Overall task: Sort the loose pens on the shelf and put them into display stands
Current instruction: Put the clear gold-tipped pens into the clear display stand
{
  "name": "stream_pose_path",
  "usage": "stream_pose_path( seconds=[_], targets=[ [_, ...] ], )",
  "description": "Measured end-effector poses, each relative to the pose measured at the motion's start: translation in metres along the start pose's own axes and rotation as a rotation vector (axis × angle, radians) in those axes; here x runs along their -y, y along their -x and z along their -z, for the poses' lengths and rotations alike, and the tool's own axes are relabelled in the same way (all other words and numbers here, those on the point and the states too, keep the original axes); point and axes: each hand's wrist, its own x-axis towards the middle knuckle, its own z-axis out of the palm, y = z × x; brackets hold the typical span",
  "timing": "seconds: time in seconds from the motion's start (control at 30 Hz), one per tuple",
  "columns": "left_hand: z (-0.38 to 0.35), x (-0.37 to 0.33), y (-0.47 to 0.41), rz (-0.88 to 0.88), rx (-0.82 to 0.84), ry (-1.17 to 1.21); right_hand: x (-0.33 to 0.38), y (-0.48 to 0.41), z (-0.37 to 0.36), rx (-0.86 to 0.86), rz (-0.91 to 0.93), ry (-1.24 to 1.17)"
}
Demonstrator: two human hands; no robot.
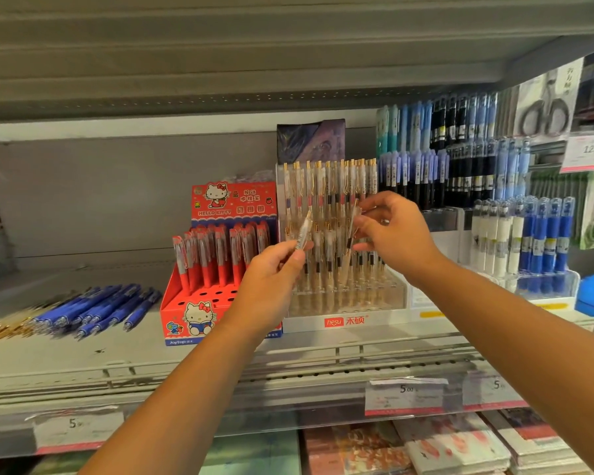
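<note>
Shelf (83, 358) pens (93, 310) blurred; hands (271, 279) hide stand (347, 296).

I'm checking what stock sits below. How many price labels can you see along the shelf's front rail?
3: one price label at the left, one right of centre, and one just beyond it, partly behind the right forearm. More may lie outside the frame.
</note>
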Motion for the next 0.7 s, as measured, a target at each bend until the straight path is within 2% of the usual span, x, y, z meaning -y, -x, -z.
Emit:
stream_pose_path(
  seconds=[0.23,0.53,0.7],
  targets=[
    [0.000,0.001,0.000,-0.048,-0.035,0.010,-0.011,0.005,-0.013,0.105,0.064,0.197],
    [-0.001,0.001,0.001,-0.053,-0.067,0.068,-0.018,0.007,-0.011,0.093,0.065,0.244],
    [0.000,-0.002,0.003,-0.068,-0.091,0.044,-0.013,0.015,-0.007,0.056,0.156,0.427]
  ],
)
